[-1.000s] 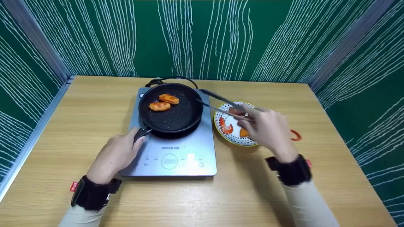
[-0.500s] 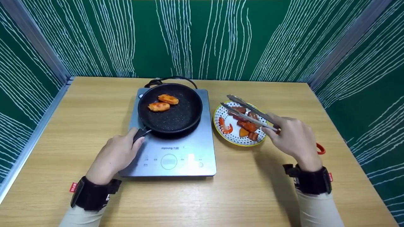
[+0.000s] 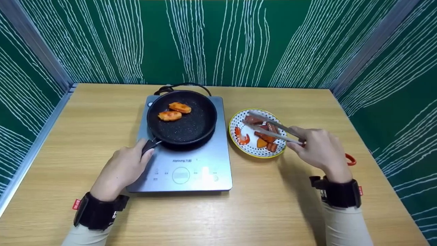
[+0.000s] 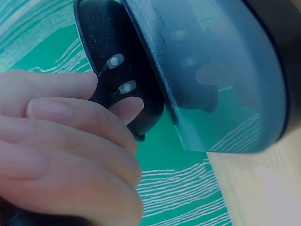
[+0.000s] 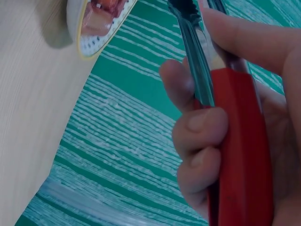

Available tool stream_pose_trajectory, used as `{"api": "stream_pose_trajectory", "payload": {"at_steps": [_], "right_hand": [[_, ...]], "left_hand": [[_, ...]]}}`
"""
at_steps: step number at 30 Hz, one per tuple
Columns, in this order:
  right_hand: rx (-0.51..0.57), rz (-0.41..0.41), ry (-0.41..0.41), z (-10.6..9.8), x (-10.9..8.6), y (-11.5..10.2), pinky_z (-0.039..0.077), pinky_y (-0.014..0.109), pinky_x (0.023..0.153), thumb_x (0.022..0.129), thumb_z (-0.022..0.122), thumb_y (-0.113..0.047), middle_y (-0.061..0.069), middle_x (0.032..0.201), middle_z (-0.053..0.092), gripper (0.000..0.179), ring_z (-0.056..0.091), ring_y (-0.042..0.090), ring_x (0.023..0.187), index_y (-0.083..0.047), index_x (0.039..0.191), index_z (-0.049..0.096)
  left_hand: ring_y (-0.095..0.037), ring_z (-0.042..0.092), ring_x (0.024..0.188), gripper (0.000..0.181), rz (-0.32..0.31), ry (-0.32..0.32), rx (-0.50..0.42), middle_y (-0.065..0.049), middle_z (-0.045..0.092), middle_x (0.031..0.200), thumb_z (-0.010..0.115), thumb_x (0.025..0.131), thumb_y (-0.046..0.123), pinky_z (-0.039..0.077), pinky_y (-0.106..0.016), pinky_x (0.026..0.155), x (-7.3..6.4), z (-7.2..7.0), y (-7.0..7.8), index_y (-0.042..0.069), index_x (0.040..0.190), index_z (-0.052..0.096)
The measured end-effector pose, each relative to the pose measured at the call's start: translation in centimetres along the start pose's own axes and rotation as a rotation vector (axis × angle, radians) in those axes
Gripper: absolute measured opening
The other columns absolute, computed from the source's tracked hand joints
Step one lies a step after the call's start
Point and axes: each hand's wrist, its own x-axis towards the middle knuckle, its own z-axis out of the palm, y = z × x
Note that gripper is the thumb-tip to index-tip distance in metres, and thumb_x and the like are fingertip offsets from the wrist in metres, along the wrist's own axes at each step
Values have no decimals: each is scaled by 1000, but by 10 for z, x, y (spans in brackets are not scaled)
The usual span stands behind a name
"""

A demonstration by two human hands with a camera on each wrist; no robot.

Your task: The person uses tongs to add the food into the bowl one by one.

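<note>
My left hand (image 3: pixel 124 167) grips the black handle of a frying pan (image 3: pixel 181 131). Two browned chicken wings (image 3: pixel 170 116) lie in the pan's far left part. In my right hand (image 3: pixel 321 148) are metal tongs (image 3: pixel 286 137) with a red handle (image 5: pixel 244 150), fingers curled round it. The tongs' two arms stand apart, and their tips are at a reddish-brown piece of meat (image 3: pixel 252 119) on a dotted plate (image 3: pixel 254 149). Whether the tips touch it is unclear. A shrimp (image 3: pixel 242 136), an orange slice (image 3: pixel 262 142) and more meat pieces share the plate.
Under the pan is a silver induction cooker (image 3: pixel 201 153), its black cord (image 3: pixel 194 84) looping behind. The plate stands on the wooden table (image 3: pixel 218 222) just right of the cooker. Green walls with white lines (image 3: pixel 235 41) enclose the back and sides.
My right hand has drawn the tongs rightward, away from the pan, and their tips have come down over the plate's meat. My left hand keeps its grip on the pan handle.
</note>
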Motion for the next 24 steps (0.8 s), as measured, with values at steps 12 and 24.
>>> {"api": "stream_pose_trajectory", "payload": {"at_steps": [12, 24], "right_hand": [[-34, -8, -143, 6, 1, -15, 35, 36, 59, 96, 79, -34, 4, 74, 61, 44, 50, 23, 65, -11, 133, 75], [-64, -6, -195, 9, 3, -23, 34, 37, 57, 96, 78, -37, 4, 75, 60, 43, 52, 24, 67, -12, 130, 76]], "left_hand": [[-29, 54, 68, 26, 6, -6, -3, -13, 53, 78, 52, 113, 32, 39, -40, 59, 1, -1, -1, 7, 122, 54], [-28, 52, 65, 26, 4, 4, 6, -10, 48, 75, 53, 113, 30, 36, -37, 56, 0, 0, -2, 6, 121, 54]]}}
